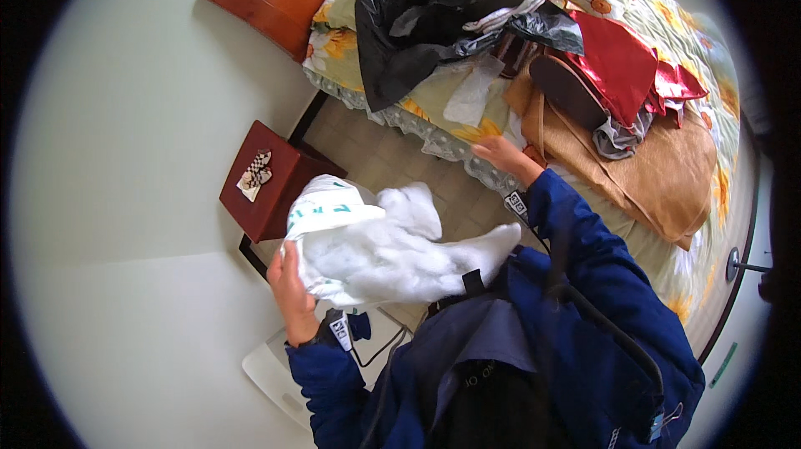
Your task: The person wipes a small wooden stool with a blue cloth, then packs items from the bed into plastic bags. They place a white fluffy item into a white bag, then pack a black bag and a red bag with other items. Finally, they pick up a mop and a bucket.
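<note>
White fluffy fibre stuffing bulges out of a white plastic bag with green print in front of my body. My left hand grips the bag's left edge. Some of the stuffing stretches right, to the front of my blue jacket. My right hand is over the near edge of the bed, close to a brown leather-like piece; its fingers are partly hidden, and I cannot tell whether it holds anything. A small translucent plastic bag lies on the flowered bedspread just beyond it.
On the bed lie a black plastic bag, red shiny fabric and a dark oval piece. A dark red nightstand with a checkered item stands at the left. Below my left arm is a white plastic stool or chair.
</note>
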`<state>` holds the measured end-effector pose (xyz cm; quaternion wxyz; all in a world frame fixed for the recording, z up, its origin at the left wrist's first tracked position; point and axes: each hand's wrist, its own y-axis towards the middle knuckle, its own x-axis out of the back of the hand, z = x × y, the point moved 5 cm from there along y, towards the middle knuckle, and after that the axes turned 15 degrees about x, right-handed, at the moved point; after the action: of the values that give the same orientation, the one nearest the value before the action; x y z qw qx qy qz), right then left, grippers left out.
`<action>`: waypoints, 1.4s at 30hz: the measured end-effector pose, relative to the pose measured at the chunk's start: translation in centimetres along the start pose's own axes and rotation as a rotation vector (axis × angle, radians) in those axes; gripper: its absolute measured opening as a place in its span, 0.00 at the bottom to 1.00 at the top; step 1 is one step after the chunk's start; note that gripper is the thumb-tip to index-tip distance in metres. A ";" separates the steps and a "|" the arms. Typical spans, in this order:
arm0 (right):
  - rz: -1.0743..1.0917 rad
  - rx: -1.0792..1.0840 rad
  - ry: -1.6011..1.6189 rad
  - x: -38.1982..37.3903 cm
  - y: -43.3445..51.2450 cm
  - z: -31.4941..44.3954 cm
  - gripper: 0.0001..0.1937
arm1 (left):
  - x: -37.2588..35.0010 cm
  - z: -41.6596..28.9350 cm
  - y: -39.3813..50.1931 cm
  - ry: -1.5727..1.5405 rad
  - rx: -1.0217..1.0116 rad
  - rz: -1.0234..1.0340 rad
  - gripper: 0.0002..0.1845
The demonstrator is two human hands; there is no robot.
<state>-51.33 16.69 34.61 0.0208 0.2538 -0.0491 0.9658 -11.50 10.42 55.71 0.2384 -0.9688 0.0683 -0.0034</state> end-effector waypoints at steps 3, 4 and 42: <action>0.211 -0.528 0.237 -6.3 -5.4 -7.6 0.41 | 1.3 -1.0 -2.1 -0.006 -0.026 -0.077 0.19; 0.247 -0.670 0.390 -8.8 -8.1 -8.5 0.45 | 1.7 -1.3 -2.7 -0.004 -0.029 -0.107 0.19; 0.364 0.901 0.109 -23.3 -0.8 23.3 0.12 | -5.4 2.6 -2.5 -0.028 0.247 0.126 0.17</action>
<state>-19.63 14.66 43.38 -0.2576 0.1739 0.3315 0.8908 -16.46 14.53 54.72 0.3563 -0.9258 0.1248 0.0168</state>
